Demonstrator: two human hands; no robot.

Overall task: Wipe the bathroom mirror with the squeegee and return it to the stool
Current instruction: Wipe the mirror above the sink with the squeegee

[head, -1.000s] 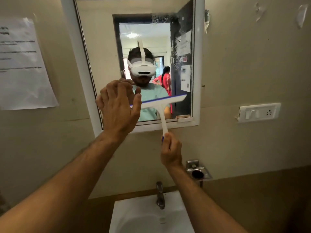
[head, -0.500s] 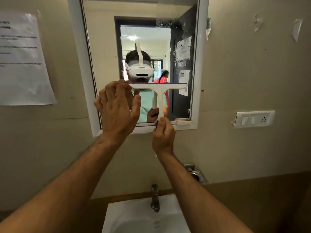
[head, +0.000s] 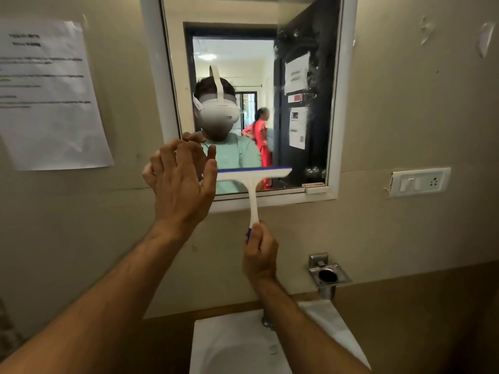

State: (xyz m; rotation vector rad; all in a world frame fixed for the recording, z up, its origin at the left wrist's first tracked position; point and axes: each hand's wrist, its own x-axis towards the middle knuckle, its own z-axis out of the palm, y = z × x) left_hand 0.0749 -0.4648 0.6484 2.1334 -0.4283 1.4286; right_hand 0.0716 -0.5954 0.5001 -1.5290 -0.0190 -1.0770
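At lower centre, the right hand (head: 259,256) curls its fingers round the stem of the white plastic T-shaped squeegee with blue rubber blade (head: 253,182), seemingly light and stiff, blade low against the white-framed mirror (head: 336,103), left hand (head: 181,182) spread beside it.

A white-framed rectangular wall mirror (head: 336,109) is mounted at the upper centre of the wall. A white plastic squeegee with a blue-edged blade (head: 253,182) is held against the lower part of the glass, its blade level and its handle pointing down across the bottom frame. The handle's end is gripped by the right hand (head: 259,256), below the mirror. The left hand (head: 180,182) is raised just left of the blade, before the mirror's lower left corner. A printed white paper sheet (head: 50,95) is fixed to the wall left of the mirror. A white switch-and-socket plate (head: 420,182) is set right of it. A steel wall-mounted cup holder (head: 328,276) is placed below and right of the mirror, above a white ceramic washbasin (head: 229,346).
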